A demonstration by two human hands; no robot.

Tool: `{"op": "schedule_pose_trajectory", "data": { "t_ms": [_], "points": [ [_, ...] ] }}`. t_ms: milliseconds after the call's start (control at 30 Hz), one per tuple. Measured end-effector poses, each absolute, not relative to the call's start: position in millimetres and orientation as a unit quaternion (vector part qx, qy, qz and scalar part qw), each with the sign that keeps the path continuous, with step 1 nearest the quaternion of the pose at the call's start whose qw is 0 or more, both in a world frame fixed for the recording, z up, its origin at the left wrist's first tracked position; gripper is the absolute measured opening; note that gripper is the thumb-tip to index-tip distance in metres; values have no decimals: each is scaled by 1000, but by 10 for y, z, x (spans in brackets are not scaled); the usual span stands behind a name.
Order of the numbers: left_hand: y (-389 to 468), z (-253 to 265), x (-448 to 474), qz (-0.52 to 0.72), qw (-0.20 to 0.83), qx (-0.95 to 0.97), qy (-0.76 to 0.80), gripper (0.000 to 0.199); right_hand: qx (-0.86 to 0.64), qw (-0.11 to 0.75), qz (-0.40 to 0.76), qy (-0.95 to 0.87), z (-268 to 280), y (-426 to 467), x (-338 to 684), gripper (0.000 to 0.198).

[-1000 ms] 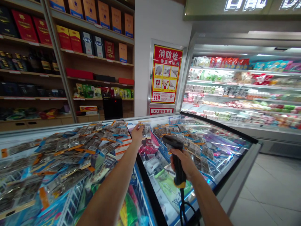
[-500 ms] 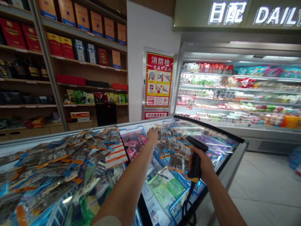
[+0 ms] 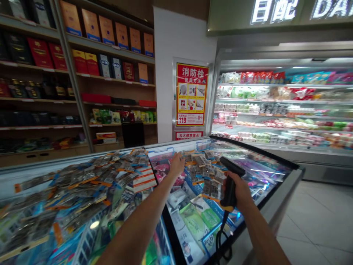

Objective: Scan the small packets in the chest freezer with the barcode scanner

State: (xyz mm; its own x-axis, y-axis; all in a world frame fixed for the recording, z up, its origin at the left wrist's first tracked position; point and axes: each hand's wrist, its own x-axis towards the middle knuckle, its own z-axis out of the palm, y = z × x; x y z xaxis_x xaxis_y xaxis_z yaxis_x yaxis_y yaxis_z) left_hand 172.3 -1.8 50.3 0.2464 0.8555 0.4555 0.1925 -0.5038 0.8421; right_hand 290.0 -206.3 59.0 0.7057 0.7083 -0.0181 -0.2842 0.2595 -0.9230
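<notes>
My right hand [image 3: 239, 189] grips the handle of a black barcode scanner [image 3: 231, 184], its cord hanging down to a coil near the freezer's front edge. My left hand [image 3: 176, 165] is stretched out over the far part of the freezer, its fingers loosely apart with no packet visible in them. Just right of it lies a pile of small, flat packets [image 3: 205, 169] with dark contents and orange or blue edges, spread over the glass top. A larger heap of similar packets [image 3: 91, 175] covers the left part, beside a white card with orange stripes [image 3: 144, 179].
Bagged frozen goods [image 3: 197, 217] and blue wire baskets [image 3: 212, 235] show inside the chest freezer [image 3: 289, 184]. Shelves of boxes [image 3: 107, 70] stand behind at left. A red fire-hydrant poster [image 3: 192, 95] hangs on the wall; a lit refrigerated display [image 3: 275, 106] is at right.
The view has turned slightly left. My left hand has drawn back a little to the left from the right-hand pile of packets. My right hand still holds the scanner in about the same place.
</notes>
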Motion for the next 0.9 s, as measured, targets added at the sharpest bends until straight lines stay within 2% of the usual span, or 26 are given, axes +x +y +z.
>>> {"op": "schedule_pose_trajectory", "data": {
  "t_ms": [133, 233, 333, 433, 600, 900],
  "points": [
    [275, 671, 188, 414, 18, 731, 543, 47, -516, 748, 349, -230, 580, -1946, 2729, 20],
    [415, 688, -1060, 364, -101, 622, 686, 50, -521, 733, 365, -240, 567, -1889, 2626, 19],
    [487, 565, -1916, 305, -68, 548, 776, 54, -519, 731, 369, -244, 552, -1845, 2549, 18],
    [531, 424, -2181, 232, 8, 576, 784, 52, -524, 726, 372, -244, 534, -1793, 2486, 18],
    [522, 348, -1687, 201, 35, 611, 765, 49, -529, 722, 375, -242, 522, -1702, 2430, 18],
    [460, 386, -727, 339, 72, 514, 785, 51, -533, 720, 373, -243, 609, -1625, 2389, 20]
  ]
}}
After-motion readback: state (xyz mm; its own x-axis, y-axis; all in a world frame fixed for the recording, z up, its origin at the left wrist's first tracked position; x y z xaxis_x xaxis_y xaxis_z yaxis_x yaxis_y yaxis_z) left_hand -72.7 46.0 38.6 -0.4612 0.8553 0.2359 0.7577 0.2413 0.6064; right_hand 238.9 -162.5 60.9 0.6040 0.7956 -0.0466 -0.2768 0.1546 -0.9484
